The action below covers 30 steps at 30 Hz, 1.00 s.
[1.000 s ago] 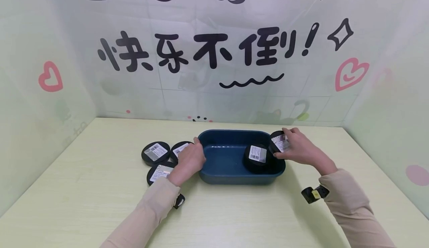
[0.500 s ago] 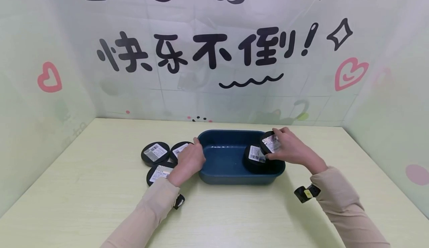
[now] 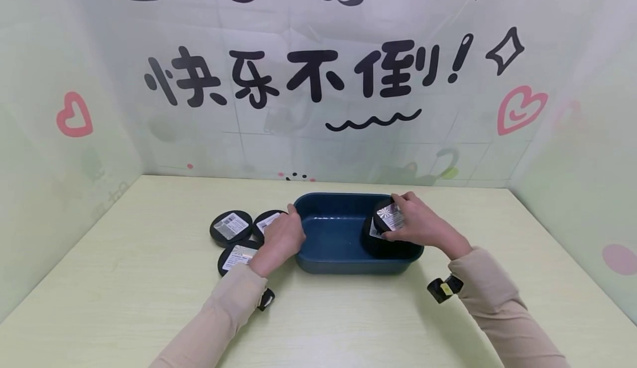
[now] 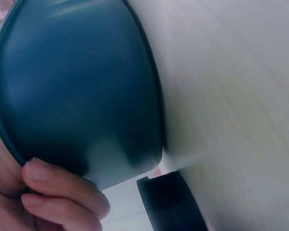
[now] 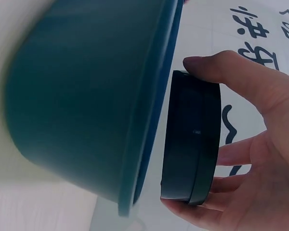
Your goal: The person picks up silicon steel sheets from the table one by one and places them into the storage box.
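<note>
The right hand [image 3: 418,227] pinches a black round tin [image 3: 390,217] by its rim, above another tin in the blue tub [image 3: 332,230]. The left hand [image 3: 281,238] grips the tub's left wall. The tub's left half is bare; three tins [image 3: 230,227] crowd the worktop [image 3: 348,313] beside it.

Right hand [image 3: 420,227] has carried its black round tin [image 3: 390,217] leftward, from over the right rim of the blue tub [image 3: 328,257] to inside it. The tin now sits above the other black tin [image 3: 378,241] in the tub, covering most of that one's white label. Right forearm and its wrist strap [image 3: 443,289] have shifted left too.
</note>
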### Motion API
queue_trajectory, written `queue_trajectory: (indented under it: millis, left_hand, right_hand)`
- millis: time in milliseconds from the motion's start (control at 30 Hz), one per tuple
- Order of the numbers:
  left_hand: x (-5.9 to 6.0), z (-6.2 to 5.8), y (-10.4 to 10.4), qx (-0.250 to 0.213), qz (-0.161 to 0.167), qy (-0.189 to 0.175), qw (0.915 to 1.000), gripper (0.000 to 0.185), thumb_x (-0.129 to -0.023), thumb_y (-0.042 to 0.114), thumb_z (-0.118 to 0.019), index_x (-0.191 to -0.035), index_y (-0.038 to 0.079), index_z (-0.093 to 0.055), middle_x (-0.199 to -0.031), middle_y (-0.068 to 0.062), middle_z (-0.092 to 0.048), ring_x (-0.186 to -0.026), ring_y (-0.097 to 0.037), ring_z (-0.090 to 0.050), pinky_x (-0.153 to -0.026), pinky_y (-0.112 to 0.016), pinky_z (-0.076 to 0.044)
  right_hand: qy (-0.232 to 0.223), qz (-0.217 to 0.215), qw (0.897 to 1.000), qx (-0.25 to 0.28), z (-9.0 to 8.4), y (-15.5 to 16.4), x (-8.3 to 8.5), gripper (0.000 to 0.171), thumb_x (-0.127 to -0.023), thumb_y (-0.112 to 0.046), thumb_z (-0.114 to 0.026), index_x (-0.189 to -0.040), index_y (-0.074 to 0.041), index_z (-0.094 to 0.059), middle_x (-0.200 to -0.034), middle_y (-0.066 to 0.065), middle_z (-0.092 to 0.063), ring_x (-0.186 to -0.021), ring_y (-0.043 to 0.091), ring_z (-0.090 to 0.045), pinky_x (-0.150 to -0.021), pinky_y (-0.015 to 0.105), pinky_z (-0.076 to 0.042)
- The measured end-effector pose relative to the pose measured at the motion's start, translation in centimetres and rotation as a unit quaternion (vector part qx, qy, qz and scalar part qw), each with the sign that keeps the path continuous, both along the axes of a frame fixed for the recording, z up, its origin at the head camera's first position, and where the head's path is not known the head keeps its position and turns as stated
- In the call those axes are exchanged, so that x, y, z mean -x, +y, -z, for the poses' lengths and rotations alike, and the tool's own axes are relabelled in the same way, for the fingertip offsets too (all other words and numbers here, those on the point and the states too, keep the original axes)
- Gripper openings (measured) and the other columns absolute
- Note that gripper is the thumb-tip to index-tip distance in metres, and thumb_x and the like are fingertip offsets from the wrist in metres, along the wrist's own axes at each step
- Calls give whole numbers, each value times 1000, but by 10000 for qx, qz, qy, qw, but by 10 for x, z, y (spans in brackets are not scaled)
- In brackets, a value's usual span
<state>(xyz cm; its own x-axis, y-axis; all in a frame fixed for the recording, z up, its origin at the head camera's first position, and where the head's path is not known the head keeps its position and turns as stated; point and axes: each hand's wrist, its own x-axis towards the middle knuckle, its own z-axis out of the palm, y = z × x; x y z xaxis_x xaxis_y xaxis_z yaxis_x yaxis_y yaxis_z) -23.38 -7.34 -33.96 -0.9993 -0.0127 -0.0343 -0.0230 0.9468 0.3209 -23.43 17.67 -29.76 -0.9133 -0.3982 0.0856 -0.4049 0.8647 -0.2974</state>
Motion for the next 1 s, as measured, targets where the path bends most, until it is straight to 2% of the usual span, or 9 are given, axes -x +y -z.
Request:
queue_trajectory:
  millis: [400,733,1000]
  left_hand:
    - [0,0,0,-7,-10,21,10000,61,-84,15,-56,-133,-10,-29,-91,-22,-59,-62,-23,-52,-48,-33,-42]
    - [0,0,0,-14,-17,10,10000,61,-83,14,-56,-133,-10,-29,-92,-23,-58,-64,-24,-52,-49,-34,-43]
    - [-1,0,0,-24,11,53,10000,61,-83,14,-56,-132,-10,-29,-91,-22,-59,-64,-24,-53,-49,-34,-43]
  right_hand:
    - [-217,-60,9997,-28,8,-10,2,82,-67,-28,-74,-125,16,-36,-113,31,-43,-86,29,-48,-76,40,-45]
    - [-202,-219,9995,-107,16,-13,5,83,-67,-28,-75,-124,18,-36,-113,31,-44,-90,30,-48,-79,41,-43]
    - [-308,-147,9992,-194,19,-14,6,83,-68,-31,-74,-125,17,-36,-116,30,-43,-91,31,-48,-79,41,-43]
